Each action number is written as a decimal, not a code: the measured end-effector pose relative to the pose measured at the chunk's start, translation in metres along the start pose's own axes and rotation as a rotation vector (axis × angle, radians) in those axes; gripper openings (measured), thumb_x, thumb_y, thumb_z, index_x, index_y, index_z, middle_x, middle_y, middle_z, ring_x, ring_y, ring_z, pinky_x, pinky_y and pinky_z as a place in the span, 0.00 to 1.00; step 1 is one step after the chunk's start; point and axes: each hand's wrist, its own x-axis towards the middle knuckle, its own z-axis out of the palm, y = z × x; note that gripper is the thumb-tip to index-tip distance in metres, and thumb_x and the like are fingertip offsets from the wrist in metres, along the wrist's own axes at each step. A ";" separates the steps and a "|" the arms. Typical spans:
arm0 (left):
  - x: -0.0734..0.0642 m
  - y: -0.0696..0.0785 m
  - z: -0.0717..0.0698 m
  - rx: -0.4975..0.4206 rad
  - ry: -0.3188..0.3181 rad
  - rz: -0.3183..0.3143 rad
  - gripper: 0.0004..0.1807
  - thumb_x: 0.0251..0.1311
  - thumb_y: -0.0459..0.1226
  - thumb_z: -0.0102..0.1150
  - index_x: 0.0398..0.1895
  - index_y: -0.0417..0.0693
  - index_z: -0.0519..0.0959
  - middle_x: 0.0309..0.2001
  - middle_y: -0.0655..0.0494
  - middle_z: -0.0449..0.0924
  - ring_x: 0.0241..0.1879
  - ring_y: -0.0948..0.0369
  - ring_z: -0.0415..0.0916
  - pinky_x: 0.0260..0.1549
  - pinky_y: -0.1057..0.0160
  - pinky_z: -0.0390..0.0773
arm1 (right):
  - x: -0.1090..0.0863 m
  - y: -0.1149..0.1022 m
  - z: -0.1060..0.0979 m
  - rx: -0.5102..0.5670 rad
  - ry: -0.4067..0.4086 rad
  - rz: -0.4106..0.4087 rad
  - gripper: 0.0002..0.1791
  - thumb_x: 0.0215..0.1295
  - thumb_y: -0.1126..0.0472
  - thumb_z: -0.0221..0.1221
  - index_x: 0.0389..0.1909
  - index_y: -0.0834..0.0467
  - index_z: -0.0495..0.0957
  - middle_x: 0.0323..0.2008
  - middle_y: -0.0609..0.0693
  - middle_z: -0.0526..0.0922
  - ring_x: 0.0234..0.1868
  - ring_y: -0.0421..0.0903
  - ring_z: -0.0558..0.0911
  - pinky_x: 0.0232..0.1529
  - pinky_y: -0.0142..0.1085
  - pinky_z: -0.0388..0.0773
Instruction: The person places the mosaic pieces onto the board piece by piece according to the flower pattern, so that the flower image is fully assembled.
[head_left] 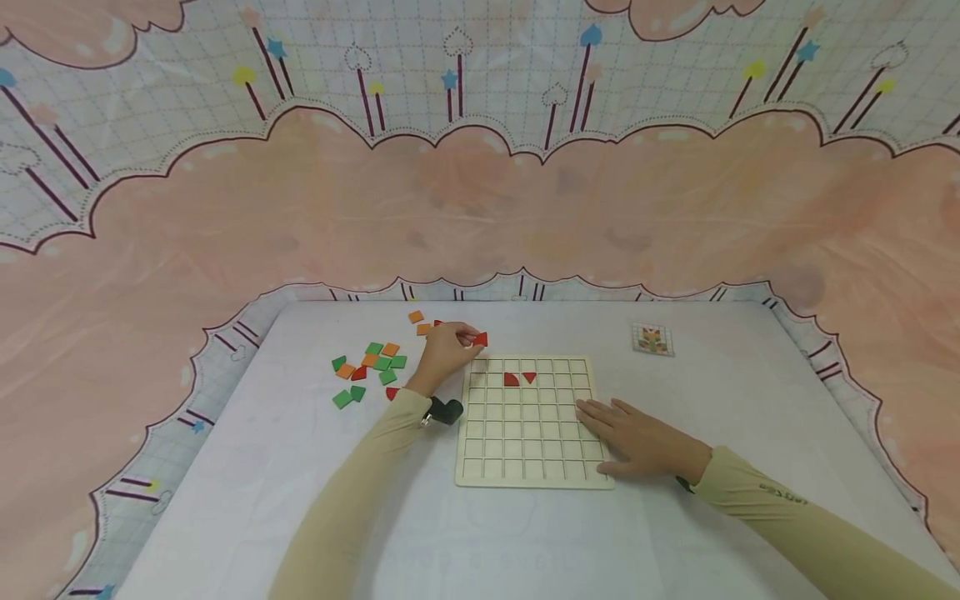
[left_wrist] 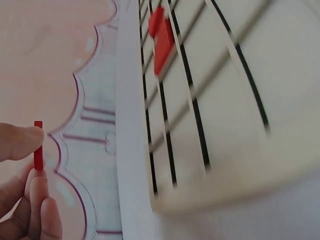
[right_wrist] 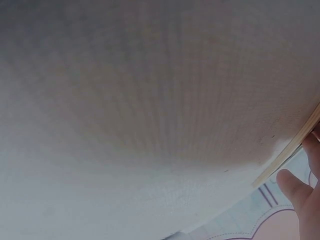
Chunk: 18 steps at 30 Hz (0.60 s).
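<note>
Tiles (head_left: 382,363) left of board (head_left: 532,433) | card (head_left: 653,339) right | right grip (head_left: 645,439) overlaps edge

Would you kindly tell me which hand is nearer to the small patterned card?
Right: the right hand rests at the right edge of the board, on the card's near side; the left hand is farther off, left of the card, pinching a red piece.

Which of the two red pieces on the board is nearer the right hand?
The triangle. It sits just right of the round-edged piece, toward the right hand.
</note>
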 end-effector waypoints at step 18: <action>-0.016 0.040 0.069 0.009 -0.154 0.068 0.09 0.52 0.36 0.67 0.35 0.39 0.84 0.31 0.50 0.84 0.30 0.63 0.78 0.28 0.71 0.76 | -0.003 0.001 0.001 -0.057 0.088 -0.059 0.44 0.63 0.35 0.50 0.70 0.61 0.56 0.71 0.55 0.58 0.71 0.53 0.61 0.66 0.52 0.58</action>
